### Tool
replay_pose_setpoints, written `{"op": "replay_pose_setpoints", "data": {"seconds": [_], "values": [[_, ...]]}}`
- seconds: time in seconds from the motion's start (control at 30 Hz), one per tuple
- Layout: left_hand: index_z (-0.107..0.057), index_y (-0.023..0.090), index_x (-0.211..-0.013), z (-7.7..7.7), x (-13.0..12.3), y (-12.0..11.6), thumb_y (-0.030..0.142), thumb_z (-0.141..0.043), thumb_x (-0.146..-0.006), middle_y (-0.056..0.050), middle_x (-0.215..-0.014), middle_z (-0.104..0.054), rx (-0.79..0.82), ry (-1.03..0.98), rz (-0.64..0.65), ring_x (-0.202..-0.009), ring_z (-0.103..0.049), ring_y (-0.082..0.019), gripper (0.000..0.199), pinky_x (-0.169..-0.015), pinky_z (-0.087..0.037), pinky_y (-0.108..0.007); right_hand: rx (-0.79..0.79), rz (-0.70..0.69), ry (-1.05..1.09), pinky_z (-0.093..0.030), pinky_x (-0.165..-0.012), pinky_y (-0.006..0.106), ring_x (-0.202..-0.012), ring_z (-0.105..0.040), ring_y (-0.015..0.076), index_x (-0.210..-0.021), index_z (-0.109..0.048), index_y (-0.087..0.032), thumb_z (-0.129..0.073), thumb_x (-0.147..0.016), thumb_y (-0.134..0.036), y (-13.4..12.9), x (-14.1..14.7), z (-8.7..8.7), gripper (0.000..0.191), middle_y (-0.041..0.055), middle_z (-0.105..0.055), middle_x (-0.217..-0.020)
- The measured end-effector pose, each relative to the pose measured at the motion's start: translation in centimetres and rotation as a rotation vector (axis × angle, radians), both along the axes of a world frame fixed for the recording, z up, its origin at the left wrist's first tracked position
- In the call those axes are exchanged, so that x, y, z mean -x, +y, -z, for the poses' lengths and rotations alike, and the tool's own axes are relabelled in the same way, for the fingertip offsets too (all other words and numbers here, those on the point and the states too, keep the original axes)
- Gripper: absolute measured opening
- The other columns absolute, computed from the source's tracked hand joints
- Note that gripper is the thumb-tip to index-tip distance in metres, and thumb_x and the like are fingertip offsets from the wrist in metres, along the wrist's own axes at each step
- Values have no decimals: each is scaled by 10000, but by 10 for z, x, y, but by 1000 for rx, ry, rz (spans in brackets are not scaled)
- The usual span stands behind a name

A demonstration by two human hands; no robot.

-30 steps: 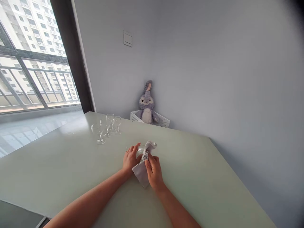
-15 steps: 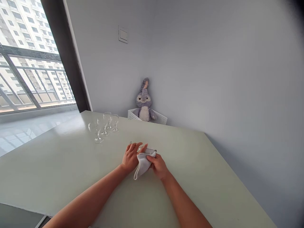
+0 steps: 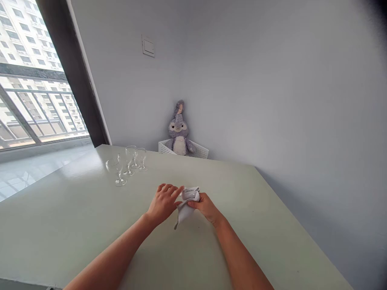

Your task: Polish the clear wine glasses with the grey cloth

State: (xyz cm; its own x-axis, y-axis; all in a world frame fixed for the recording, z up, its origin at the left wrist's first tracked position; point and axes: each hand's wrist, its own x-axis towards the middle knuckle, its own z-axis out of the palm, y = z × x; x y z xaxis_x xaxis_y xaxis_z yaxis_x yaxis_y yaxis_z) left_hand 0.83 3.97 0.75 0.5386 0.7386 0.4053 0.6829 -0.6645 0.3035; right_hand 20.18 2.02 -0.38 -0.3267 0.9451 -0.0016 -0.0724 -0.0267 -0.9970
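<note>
My right hand (image 3: 208, 208) grips a folded white cloth (image 3: 185, 211), thumb on top, with one end of the cloth hanging down towards me. The cloth is wrapped about a clear glass (image 3: 190, 195), of which only a curved part shows inside the folds. My left hand (image 3: 164, 202) is at the glass's left side, fingers bent and thumb and forefinger around it; the part under the palm is hidden. Both hands are just above the pale green table (image 3: 169, 249). Several stemmed glasses (image 3: 120, 181) stand upright together farther back on the left.
A grey plush rabbit (image 3: 180, 143) sits in a white perforated basket (image 3: 199, 150) behind the table's far edge. Grey walls (image 3: 256, 80) meet in the corner, with a light switch (image 3: 148, 46) on the left one. A dark-framed window (image 3: 75, 72) is at far left.
The cloth has turned and bunched up around the glass. My left hand has shifted slightly left, its thumb now showing. The camera view has swung a little to the right.
</note>
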Motion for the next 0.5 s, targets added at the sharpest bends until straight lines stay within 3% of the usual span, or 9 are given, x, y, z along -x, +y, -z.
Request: {"op": "replay_pose_setpoints", "data": {"seconds": [0.07,0.13,0.27,0.37,0.43,0.5], "values": [[-447,254,-1237,0,-2,1,184,-436,-817,-92,-1001,-607,-142,8,-5,-949,-520,-219,426,-921,-279,-417,21,56,105,-419,-588,258,-619,-536,132,-864,-675,-149,-676,-643,-400,1,3,2,335,24,-632,-712],[-464,254,-1225,2,0,4,191,-425,-827,-81,-911,-628,-140,20,17,-858,-551,-202,405,-878,-316,-395,8,11,109,-418,-618,264,-660,-544,140,-885,-673,-161,-672,-653,-387,-2,4,-2,324,25,-637,-753],[-571,274,-1090,4,10,11,425,-502,-789,-6,-654,-617,155,-70,87,-614,-564,-152,343,-671,-397,-271,-60,-137,-117,-403,-692,264,-734,-548,152,-862,-684,-171,-679,-651,-308,-10,-2,-17,251,1,-640,-785],[-629,281,-953,4,10,8,464,-465,-796,22,-576,-589,399,-116,188,-524,-534,-126,292,-568,-391,-225,-40,-200,-140,-400,-700,261,-744,-548,152,-857,-686,-163,-683,-644,-280,-9,-6,-17,243,4,-641,-792],[-608,270,-1006,3,5,5,405,-465,-806,-8,-665,-619,300,-99,111,-650,-564,-160,281,-669,-408,-264,-6,-114,-85,-404,-669,258,-699,-544,142,-829,-686,-147,-690,-636,-292,-4,-6,-10,241,10,-636,-749],[-544,245,-1123,5,0,3,309,-472,-806,-57,-788,-630,72,-54,-12,-809,-556,-204,331,-796,-375,-336,32,10,1,-403,-614,252,-642,-532,129,-838,-679,-140,-678,-651,-328,0,-4,-2,265,15,-630,-716]]}}
